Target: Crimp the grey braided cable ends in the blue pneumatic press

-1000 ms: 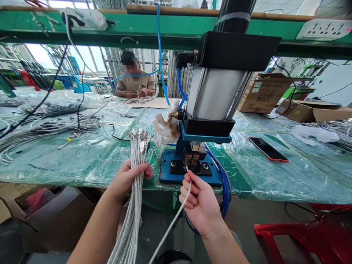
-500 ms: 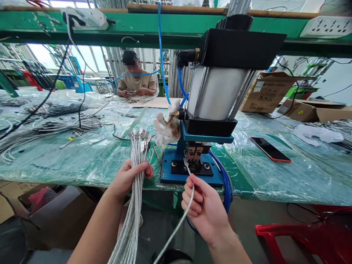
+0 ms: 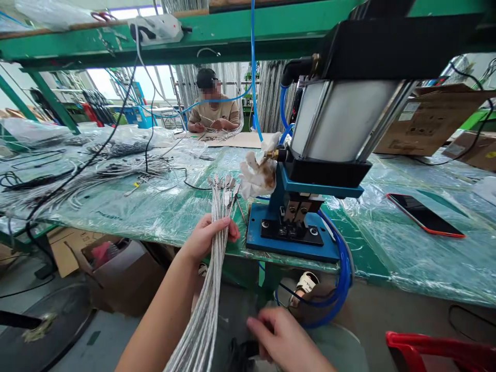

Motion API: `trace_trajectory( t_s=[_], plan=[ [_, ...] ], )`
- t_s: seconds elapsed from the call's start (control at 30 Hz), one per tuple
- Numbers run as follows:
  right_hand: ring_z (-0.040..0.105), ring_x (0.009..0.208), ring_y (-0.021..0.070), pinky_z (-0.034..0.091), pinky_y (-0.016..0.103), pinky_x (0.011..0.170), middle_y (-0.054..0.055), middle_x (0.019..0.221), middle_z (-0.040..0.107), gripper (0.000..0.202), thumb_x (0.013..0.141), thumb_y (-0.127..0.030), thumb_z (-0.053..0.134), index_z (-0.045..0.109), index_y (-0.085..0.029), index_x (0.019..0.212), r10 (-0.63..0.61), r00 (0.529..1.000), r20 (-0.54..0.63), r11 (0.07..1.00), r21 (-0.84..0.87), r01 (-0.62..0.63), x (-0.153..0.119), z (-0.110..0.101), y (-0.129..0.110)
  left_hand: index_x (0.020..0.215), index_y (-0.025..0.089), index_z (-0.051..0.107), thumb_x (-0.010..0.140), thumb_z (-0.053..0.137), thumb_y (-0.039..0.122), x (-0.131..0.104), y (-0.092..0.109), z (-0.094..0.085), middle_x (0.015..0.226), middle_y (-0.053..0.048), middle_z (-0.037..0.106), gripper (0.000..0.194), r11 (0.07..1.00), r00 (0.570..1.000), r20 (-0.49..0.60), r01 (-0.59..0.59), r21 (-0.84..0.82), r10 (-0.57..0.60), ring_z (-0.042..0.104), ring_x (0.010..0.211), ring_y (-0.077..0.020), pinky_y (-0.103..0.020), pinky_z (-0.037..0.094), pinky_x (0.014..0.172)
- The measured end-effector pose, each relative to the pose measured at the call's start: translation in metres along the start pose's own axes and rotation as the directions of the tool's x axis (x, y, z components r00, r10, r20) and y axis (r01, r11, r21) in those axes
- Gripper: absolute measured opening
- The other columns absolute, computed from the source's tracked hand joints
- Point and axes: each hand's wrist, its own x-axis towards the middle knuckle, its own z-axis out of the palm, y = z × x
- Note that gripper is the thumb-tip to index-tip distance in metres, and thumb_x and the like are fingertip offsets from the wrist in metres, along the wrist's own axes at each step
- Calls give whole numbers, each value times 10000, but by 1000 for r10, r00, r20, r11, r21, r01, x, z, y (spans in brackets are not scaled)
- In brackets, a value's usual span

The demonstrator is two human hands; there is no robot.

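My left hand [image 3: 217, 232] is wrapped round a bundle of silvery braided cables [image 3: 205, 305], which hang down towards my lap. Flat metal terminals [image 3: 222, 183] form a cluster at the bundle's top, above my fist. Low in front of me, below the table edge, my right hand [image 3: 281, 333] is slightly blurred, its fingers loosely bent. No cable shows in it. Right of the bundle stands a pneumatic press [image 3: 333, 124] on a blue base [image 3: 256, 240]. No cable is visible in its small black die [image 3: 292, 230].
A phone [image 3: 426, 214] lies on the plastic-covered table right of the press. Loose cables [image 3: 116, 173] are spread at the left. Blue hoses [image 3: 343, 279] hang over the table's front edge. A red stool [image 3: 437, 351] is at lower right. Across the table sits a person [image 3: 215, 106].
My right hand has left the die and dropped below the table edge; the single cable it held there is out of the die. My left hand still grips the bundle. The view has shifted left.
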Motion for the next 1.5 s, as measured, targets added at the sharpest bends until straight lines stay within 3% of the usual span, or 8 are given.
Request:
trace_trajectory(
  t_s=[0.23, 0.47, 0.63, 0.8, 1.03, 1.2, 1.33, 1.5],
  plan=[
    [565, 693, 139, 448, 242, 611, 17, 829, 628, 245, 843, -392, 644, 592, -185, 965, -259, 955, -141, 914, 285, 290, 30, 14, -97, 764, 108, 715, 852, 604, 505, -2, -2, -1, 740, -105, 719, 421, 998, 998, 31, 60, 20, -60, 647, 638, -191, -302, 497, 637],
    [595, 677, 148, 461, 258, 598, 30, 828, 640, 165, 910, -310, 537, 589, -184, 1003, -354, 924, -145, 881, 281, 381, 45, 22, -104, 763, 150, 591, 750, 701, 568, 0, -4, -7, 685, -70, 683, 432, 999, 993, 120, 19, -51, -13, 613, 627, -175, -264, 452, 576],
    [527, 672, 134, 420, 253, 612, 8, 782, 579, 156, 886, -325, 586, 601, -184, 951, -415, 854, -313, 885, 78, 459, 48, 2, -111, 827, 172, 547, 632, 818, 513, 1, -6, -11, 676, -19, 651, 477, 998, 993, 103, 54, 11, -55, 556, 555, -134, -239, 413, 533],
    [389, 508, 80, 325, 221, 477, -50, 628, 461, 266, 895, -406, 582, 488, -193, 767, -330, 913, -238, 827, 394, 401, 54, -8, -121, 813, 148, 588, 604, 853, 434, 0, -6, -13, 653, 16, 594, 442, 997, 999, 37, 2, 78, -5, 535, 565, -110, -217, 398, 535],
    [545, 601, 97, 454, 222, 562, 4, 776, 609, 302, 939, -354, 563, 531, -241, 1218, -507, 822, -260, 660, 497, 564, 7, -14, -145, 781, 171, 557, 747, 741, 317, -1, 0, -3, 580, 4, 629, 237, 994, 998, -30, 59, -88, -62, 583, 518, -130, -231, 423, 531],
    [598, 530, 139, 469, 272, 512, 55, 741, 697, 381, 935, -477, 526, 573, -255, 1241, -560, 778, -285, 526, 604, 600, -36, -42, -192, 827, 173, 577, 776, 709, 297, 2, 2, -2, 606, -14, 646, 189, 995, 995, -51, 80, -60, -84, 587, 549, -143, -253, 439, 562],
    [554, 462, 129, 390, 250, 419, 49, 699, 677, 376, 915, -505, 541, 624, -263, 1191, -488, 790, -372, 556, 565, 610, -57, -62, -205, 845, 181, 586, 779, 707, 296, 1, 2, -2, 606, -17, 646, 179, 995, 996, -30, 85, -44, -86, 592, 551, -154, -268, 441, 567],
    [412, 451, 73, 243, 201, 427, -9, 508, 488, 378, 884, -507, 589, 702, -163, 991, -321, 907, -273, 634, 650, 420, -46, -61, -155, 857, 167, 581, 765, 715, 316, 2, 4, -3, 613, -28, 655, 221, 996, 996, -5, 85, -13, -85, 592, 550, -154, -269, 428, 566]
  ],
)
